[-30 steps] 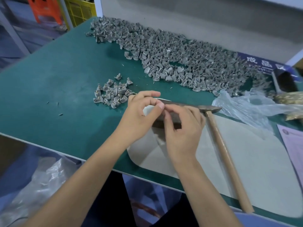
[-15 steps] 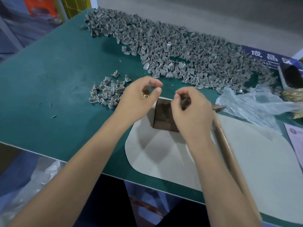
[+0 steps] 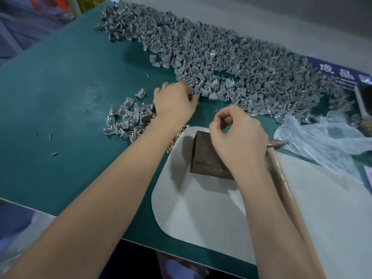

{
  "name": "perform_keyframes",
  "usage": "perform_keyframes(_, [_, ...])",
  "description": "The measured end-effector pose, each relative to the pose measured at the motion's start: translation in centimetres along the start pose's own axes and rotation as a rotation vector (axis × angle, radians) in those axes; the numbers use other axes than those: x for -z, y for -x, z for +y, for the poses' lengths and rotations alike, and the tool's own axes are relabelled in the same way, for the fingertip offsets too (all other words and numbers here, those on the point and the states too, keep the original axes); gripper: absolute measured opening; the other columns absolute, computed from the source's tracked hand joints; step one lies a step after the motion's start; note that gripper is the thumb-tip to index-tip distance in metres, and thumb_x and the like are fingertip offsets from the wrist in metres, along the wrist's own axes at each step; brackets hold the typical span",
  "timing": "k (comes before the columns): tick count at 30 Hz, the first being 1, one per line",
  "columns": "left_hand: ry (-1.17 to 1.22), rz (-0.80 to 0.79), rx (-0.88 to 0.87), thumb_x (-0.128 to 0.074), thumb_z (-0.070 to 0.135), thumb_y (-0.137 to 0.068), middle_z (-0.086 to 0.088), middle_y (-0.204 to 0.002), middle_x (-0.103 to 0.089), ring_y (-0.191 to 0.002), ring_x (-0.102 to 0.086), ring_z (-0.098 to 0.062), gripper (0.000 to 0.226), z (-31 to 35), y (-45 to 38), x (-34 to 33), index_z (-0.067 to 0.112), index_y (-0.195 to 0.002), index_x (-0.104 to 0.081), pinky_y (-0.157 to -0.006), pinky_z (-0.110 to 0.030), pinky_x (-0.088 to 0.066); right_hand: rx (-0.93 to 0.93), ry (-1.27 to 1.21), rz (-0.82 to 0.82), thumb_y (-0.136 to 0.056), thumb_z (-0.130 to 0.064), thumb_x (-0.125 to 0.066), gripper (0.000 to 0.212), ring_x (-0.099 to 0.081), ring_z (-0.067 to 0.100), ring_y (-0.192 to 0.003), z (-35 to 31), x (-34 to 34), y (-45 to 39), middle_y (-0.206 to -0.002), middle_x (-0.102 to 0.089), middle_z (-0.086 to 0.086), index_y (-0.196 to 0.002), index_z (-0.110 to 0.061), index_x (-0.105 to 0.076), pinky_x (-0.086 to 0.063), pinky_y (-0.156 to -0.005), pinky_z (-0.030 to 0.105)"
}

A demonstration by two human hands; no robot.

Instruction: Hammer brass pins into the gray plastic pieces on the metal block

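Both hands apart, left hand (image 3: 174, 101) reached to gray pile (image 3: 231, 63)

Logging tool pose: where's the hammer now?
Head view, right side: the hammer lies on the pale mat, beside the metal block, partly under the right forearm.

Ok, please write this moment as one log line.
left hand: reaching into big gray plastic pieces heap | right hand: fingers curled above dark metal block | wooden-handled hammer: lying idle

The metal block (image 3: 205, 156) sits on the pad (image 3: 201, 208), hammer (image 3: 281, 172) right, pinned pieces (image 3: 124, 119) left, loose pieces (image 3: 231, 67) behind.
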State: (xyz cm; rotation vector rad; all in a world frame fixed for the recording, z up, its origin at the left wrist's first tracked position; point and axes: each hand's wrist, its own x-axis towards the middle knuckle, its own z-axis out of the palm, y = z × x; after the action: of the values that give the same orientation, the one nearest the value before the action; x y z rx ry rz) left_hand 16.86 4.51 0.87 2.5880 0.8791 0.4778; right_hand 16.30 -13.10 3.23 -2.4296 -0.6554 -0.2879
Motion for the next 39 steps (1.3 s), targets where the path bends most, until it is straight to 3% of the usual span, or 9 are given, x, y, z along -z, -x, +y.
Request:
perform_keyframes(5, [-0.095, 0.006, 0.061, -0.061, 0.043, -0.097, -0.006, -0.115, -0.072, -0.121, -0.055, -0.032, 0.027, 0.5, -1.0, -0.8, 0.023, -0.112, -0.073, -0.098, -0.041, -0.036, 0.013, -0.006, 0.002, -0.089, -0.035, -0.062, 0.006, -0.054, 0.014, -0.072, 0.1, 0.0, 0.1, -0.081, -0.067, -0.015, -0.093, -0.031, -0.065, -0.034, -0.066, 0.030])
perform_keyframes(13, [0.057, -0.064, 0.074, -0.054, 0.027, -0.096, -0.006, -0.098, -0.074, -0.105, -0.062, -0.035, 0.024, 0.8, 0.1, 0.8, 0.017, -0.098, -0.075, -0.090, -0.039, -0.041, -0.001, -0.027, -0.007, -0.091, -0.034, -0.061, 0.006, -0.061, 0.018, -0.076, 0.0, 0.2, 0.0, -0.083, -0.069, -0.013, -0.095, -0.030, -0.065, -0.037, -0.067, 0.031])
perform_keyframes(17, [0.391, 0.032, -0.060, -0.052, 0.022, -0.099, 0.000, -0.098, -0.066, -0.100, -0.054, -0.026, 0.015, 1.0, 3.0, 2.2, 0.013, -0.101, -0.063, -0.080, -0.039, -0.045, -0.025, -0.137, 0.062, -0.091, -0.030, -0.063, 0.004, -0.057, 0.013, -0.073, -0.1, 0.5, 0.4, -0.083, -0.067, -0.013, -0.093, -0.029, -0.066, -0.040, -0.065, 0.032])
perform_keyframes(21, [0.703, 0.087, -0.107, -0.057, 0.024, -0.098, 0.013, -0.080, -0.058, -0.066, -0.048, -0.008, 0.008, 1.3, 7.5, 3.4, 0.027, -0.094, -0.051, -0.062, -0.027, -0.039, 0.001, -0.305, 0.243, -0.090, -0.023, -0.069, 0.004, -0.058, 0.010, -0.072, 0.1, 1.4, 1.7, -0.083, -0.066, -0.013, -0.094, -0.024, -0.069, -0.048, -0.067, 0.034])
perform_keyframes(24, [0.793, 0.110, -0.149, -0.059, 0.023, -0.095, 0.008, -0.091, -0.071, -0.079, -0.061, -0.015, 0.012, 1.4, 10.3, 3.7, 0.032, -0.097, -0.051, -0.073, -0.032, -0.049, 0.049, -0.312, 0.281, -0.090, -0.021, -0.071, 0.005, -0.057, 0.007, -0.073, 0.4, 2.0, 3.3, -0.084, -0.066, -0.013, -0.094, -0.023, -0.068, -0.048, -0.067, 0.029])
perform_keyframes(29, [0.789, 0.184, -0.269, -0.053, 0.015, -0.098, 0.021, -0.097, -0.067, -0.097, -0.064, -0.018, 0.019, 1.0, 13.3, 3.3, 0.028, -0.108, -0.061, -0.086, -0.032, -0.049, 0.184, -0.350, 0.288, -0.092, -0.009, -0.067, 0.004, -0.057, 0.013, -0.068, 1.4, 2.6, 5.9, -0.081, -0.063, -0.010, -0.093, -0.013, -0.069, -0.045, -0.066, 0.024])
perform_keyframes(34, [0.680, 0.219, -0.300, -0.051, 0.010, -0.101, 0.026, -0.104, -0.062, -0.104, -0.056, -0.002, 0.021, 0.4, 14.5, 2.3, 0.020, -0.113, -0.065, -0.092, -0.020, -0.042, 0.234, -0.385, 0.299, -0.092, 0.000, -0.067, 0.009, -0.057, 0.014, -0.065, 2.1, 2.4, 7.4, -0.082, -0.070, 0.000, -0.097, -0.006, -0.073, -0.042, -0.070, 0.014])
perform_keyframes(39, [0.732, 0.223, -0.282, -0.052, 0.015, -0.102, 0.024, -0.098, -0.062, -0.098, -0.061, -0.011, 0.021, 0.3, 14.7, 2.2, 0.033, -0.113, -0.058, -0.086, -0.019, -0.042, 0.238, -0.427, 0.244, -0.093, -0.006, -0.069, 0.011, -0.059, 0.010, -0.069, 1.7, 1.8, 7.6, -0.091, -0.072, -0.006, -0.101, -0.012, -0.074, -0.051, -0.067, 0.027])
